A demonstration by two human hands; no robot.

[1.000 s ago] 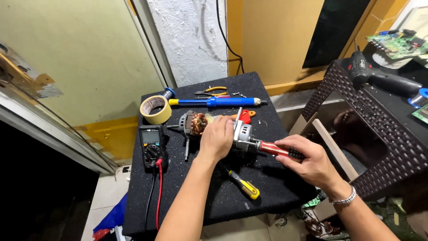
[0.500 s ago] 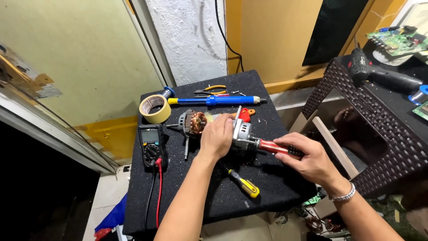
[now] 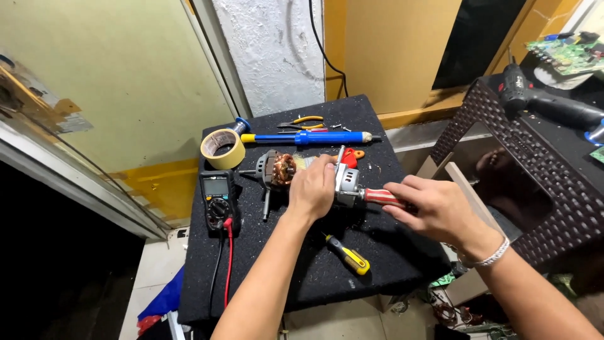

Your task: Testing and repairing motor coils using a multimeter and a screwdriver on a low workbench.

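On a black, gritty foam-topped bench (image 3: 302, 283), the left hand (image 3: 313, 187) clasps a copper-wound motor (image 3: 281, 169) at centre; the right hand (image 3: 434, 208) grips a red-handled screwdriver (image 3: 377, 196) against its metal end.

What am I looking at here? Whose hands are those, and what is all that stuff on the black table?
The picture comes from a camera worn on a person's head, looking down, so the two bare hands are that person's own. The left hand presses down on a small motor part with copper windings. The right hand holds a red-handled screwdriver, its tip at the motor's grey metal end. On the black table also lie a roll of yellow tape, a blue tube-shaped tool, a meter with wires, a yellow-and-black screwdriver and small pliers.
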